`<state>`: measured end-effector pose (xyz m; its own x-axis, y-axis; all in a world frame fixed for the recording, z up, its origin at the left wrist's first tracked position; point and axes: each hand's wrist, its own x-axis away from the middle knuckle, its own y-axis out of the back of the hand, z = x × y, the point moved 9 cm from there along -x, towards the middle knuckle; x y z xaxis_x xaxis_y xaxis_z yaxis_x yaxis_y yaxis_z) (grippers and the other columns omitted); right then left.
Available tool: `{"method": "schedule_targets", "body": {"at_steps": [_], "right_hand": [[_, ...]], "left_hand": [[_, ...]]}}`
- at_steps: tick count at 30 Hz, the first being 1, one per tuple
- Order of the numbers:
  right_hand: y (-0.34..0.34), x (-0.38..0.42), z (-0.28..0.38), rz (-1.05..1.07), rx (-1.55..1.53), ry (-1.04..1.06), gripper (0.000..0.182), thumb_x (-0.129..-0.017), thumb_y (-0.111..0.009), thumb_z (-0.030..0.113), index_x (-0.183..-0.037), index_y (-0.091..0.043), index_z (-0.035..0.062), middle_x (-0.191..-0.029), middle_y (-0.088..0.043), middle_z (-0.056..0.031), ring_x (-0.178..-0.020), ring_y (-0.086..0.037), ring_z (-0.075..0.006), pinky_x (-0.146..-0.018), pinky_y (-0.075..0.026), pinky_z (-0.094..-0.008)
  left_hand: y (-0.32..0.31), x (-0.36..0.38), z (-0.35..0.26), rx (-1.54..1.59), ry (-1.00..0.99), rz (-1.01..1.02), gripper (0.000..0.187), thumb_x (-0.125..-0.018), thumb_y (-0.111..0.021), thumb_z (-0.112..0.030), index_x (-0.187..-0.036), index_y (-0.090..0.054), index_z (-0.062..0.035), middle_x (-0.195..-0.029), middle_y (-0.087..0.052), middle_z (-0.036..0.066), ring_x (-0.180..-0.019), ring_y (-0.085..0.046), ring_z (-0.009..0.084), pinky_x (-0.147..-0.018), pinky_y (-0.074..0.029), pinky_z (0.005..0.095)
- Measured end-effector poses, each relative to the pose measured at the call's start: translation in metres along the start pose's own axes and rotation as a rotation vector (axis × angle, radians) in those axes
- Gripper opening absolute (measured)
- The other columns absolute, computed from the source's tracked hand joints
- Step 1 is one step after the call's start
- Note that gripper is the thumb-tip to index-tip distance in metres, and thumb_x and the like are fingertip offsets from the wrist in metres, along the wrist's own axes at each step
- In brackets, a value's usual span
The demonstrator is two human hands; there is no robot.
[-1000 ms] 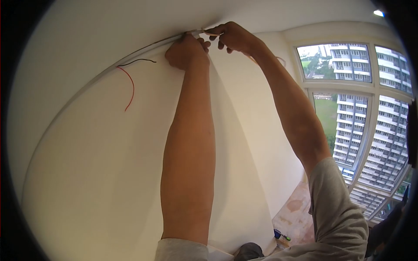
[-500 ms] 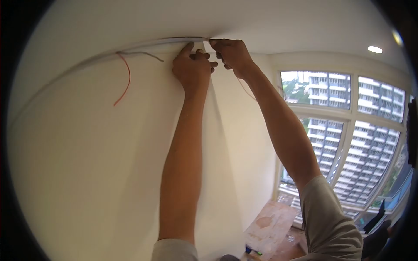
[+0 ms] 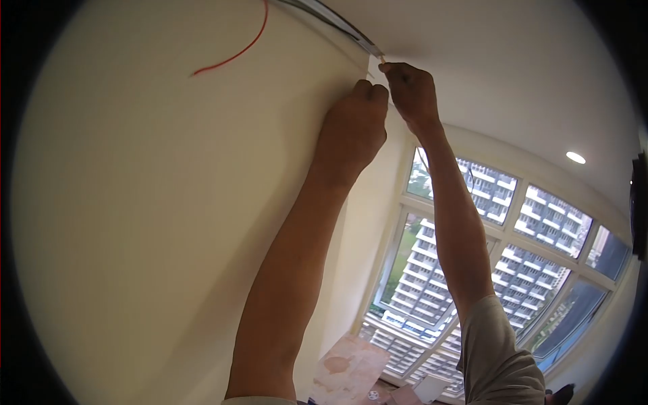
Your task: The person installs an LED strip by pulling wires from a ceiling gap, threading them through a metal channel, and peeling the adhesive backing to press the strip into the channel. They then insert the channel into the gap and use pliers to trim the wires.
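Observation:
A long grey strip like a cable channel [image 3: 347, 25] runs along the top of the wall by the ceiling, with a dark cable beside it. From it a red wire [image 3: 251, 46] hangs loose, curving down to the left. My right hand [image 3: 413, 94] is raised at the strip's near-corner end, thumb and finger pinched on a thin pale piece [image 3: 383, 60]. Just below and left, my left hand [image 3: 354, 125] is closed against the wall corner, its back toward me. A thin tip shows above its fingers; what they hold is hidden.
The pale wall [image 3: 169, 202] fills the left side and the ceiling [image 3: 499, 74] the upper right. Large windows [image 3: 466, 250] face tall buildings. A round ceiling light [image 3: 576, 157] is lit. Far below lies a stained board [image 3: 347, 368] on the floor.
The view has tilted and turned, so the strip now slants down to the right. My left hand has dropped from the strip and its fingers have closed; my right hand stays at the strip's end.

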<state>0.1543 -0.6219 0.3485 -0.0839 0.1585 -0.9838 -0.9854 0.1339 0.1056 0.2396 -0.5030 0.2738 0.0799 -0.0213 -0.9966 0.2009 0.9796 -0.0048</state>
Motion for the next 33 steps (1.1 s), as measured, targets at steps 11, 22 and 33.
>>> {"method": "schedule_targets", "body": {"at_steps": [11,22,33], "right_hand": [[0.015,-0.004,0.027,0.021,0.774,0.373,0.025,-0.101,-0.056,0.028,-0.094,-0.069,0.0075,-0.073,-0.070,-0.0155,-0.070,-0.070,-0.0382,-0.064,-0.055,-0.0508],[0.020,-0.005,0.028,-0.010,0.616,0.270,0.023,-0.097,-0.061,0.026,-0.104,-0.075,0.0083,-0.067,-0.065,-0.0119,-0.055,-0.061,-0.0232,-0.056,-0.049,-0.0384],[-0.008,0.020,-0.025,0.046,-0.621,-0.438,0.032,-0.104,-0.060,0.030,-0.108,-0.068,-0.0013,-0.067,-0.046,-0.0002,-0.059,-0.045,-0.0100,-0.052,-0.035,-0.0256]], "left_hand": [[-0.005,0.009,-0.009,0.123,-0.074,-0.198,0.012,-0.081,-0.064,0.001,-0.093,-0.061,-0.0004,-0.092,-0.063,0.015,-0.079,-0.069,0.0323,-0.069,-0.059,0.0415],[-0.010,0.022,-0.008,0.209,0.001,0.100,0.008,-0.077,-0.065,0.003,-0.083,-0.061,0.0011,-0.084,-0.064,0.016,-0.078,-0.069,0.0338,-0.071,-0.058,0.0434],[-0.008,0.021,-0.018,0.229,-0.004,0.171,0.014,-0.079,-0.059,0.004,-0.092,-0.066,0.0070,-0.082,-0.067,0.022,-0.076,-0.070,0.0373,-0.070,-0.059,0.0457]]}}
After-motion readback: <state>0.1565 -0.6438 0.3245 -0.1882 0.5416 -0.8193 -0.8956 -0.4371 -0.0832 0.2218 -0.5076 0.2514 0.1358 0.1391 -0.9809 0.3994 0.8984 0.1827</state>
